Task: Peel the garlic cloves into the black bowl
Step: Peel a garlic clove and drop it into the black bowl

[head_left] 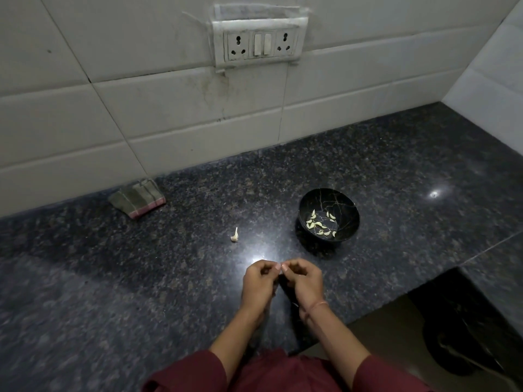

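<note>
Garlic cloves (319, 226), peeled and pale, lie scattered in the black bowl (325, 198), which stands on the dark speckled worktop (169, 278) towards the right. One unpeeled garlic piece (234, 235) lies alone on the worktop, left of the bowl. Nearer the person, the left hand (257, 284) and right hand (304, 281) meet fingertip to fingertip above the worktop, fingers curled; whether the hands pinch anything between them I cannot tell. A folded cloth (137, 198) lies by the tiled wall.

Curled left hand (259, 284) and right hand (304, 281) hide anything between their fingertips (278, 267).
</note>
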